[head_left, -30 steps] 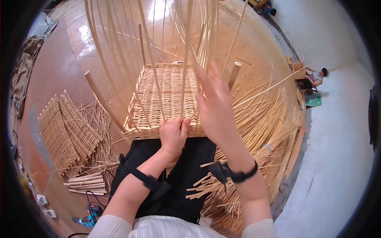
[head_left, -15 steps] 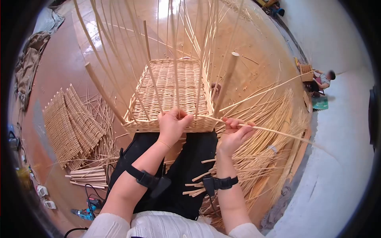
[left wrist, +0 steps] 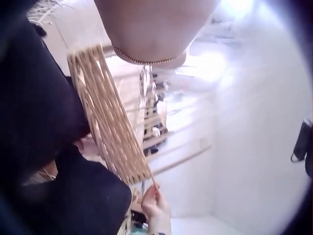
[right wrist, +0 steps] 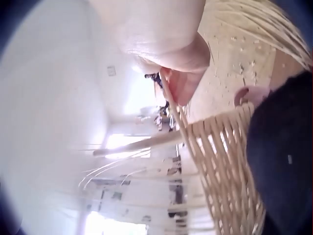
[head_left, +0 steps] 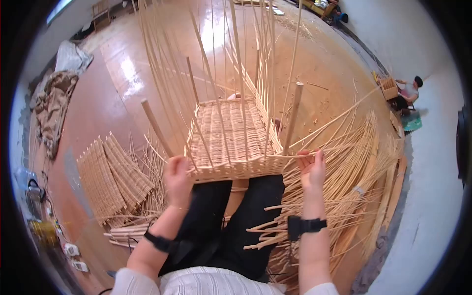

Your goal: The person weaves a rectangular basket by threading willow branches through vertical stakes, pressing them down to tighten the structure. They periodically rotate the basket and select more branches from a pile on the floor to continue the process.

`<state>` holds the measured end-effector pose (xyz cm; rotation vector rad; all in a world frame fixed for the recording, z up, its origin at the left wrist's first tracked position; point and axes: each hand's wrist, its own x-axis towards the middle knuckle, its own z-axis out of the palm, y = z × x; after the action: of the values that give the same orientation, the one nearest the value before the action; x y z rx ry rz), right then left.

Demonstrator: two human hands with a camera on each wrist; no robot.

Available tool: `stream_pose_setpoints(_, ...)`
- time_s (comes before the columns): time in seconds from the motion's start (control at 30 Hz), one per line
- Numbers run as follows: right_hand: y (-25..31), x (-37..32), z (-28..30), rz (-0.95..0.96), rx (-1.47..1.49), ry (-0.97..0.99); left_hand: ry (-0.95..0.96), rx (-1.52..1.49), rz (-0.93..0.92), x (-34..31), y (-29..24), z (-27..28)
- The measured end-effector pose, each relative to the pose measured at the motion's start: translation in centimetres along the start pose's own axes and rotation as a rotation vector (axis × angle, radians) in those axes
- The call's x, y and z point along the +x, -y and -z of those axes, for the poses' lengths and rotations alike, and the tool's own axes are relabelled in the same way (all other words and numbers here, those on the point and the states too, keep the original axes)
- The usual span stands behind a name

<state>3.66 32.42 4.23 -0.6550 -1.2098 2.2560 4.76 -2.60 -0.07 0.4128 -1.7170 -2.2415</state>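
A half-woven wicker basket (head_left: 231,169) with tall upright stakes rests by the person's black-clad knees, its woven base facing up. Beyond its near right corner, my right hand (head_left: 311,169) pinches a thin willow rod (head_left: 295,156) that runs out from the top of the near wall. The right wrist view also shows this rod (right wrist: 168,93) leading from the fingers to the basket's corner. At the near left corner is my left hand (head_left: 178,179), blurred, next to a thick corner post (head_left: 156,125); I cannot tell whether its fingers grip anything. In the left wrist view its fingers are hidden.
To the right, a large bundle of willow rods (head_left: 339,167) spreads over the floor. Woven panels (head_left: 115,177) and short sticks (head_left: 123,231) lie at left. Another thick corner post (head_left: 294,118) rises at near right. Farther right sits another person (head_left: 408,93) with a basket.
My left hand has left the middle of the near wall for its left corner. My right hand, earlier raised and blurred, came down to the rod and still holds it. The head view has shifted.
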Motion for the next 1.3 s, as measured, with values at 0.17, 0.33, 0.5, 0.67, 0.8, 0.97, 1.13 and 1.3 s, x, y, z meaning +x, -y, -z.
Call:
stream_pose_setpoints(0.17,0.0,2.9,5.0,0.178,-0.59,-0.24,0.234,-0.279,0.345,0.8,-1.1,0.7)
stream_pose_setpoints(0.33,-0.5,-4.5,-0.5,0.706,-1.214,0.158,0.627,-0.179,0.383,-2.2,-0.2,-6.7)
stream_pose_setpoints(0.5,-0.2,-2.4,-1.3,0.719,-1.324,0.366,0.792,-0.073,0.33,-2.2,1.4,-6.3)
stream_pose_setpoints(0.67,-3.2,0.3,-0.9,0.404,-1.332,0.46,0.809,-0.222,0.436,-1.5,2.1,-6.7)
stream_pose_setpoints(0.8,-2.8,0.6,-3.0,0.177,-1.505,0.381,0.823,-0.235,0.46,-1.8,2.1,-5.8)
stream_pose_setpoints(0.97,-2.4,-1.9,-1.9,0.688,-1.316,0.084,0.876,-0.227,0.43,-2.2,1.8,-7.2)
stream_pose_setpoints(1.13,-2.5,-6.9,-3.3,0.375,-1.087,0.307,0.906,-0.213,0.446,-3.1,2.2,-7.4)
stream_pose_setpoints(1.3,-3.1,-4.6,-6.6,0.1,-1.59,0.4,0.835,-0.149,0.373,-3.9,2.1,-8.3)
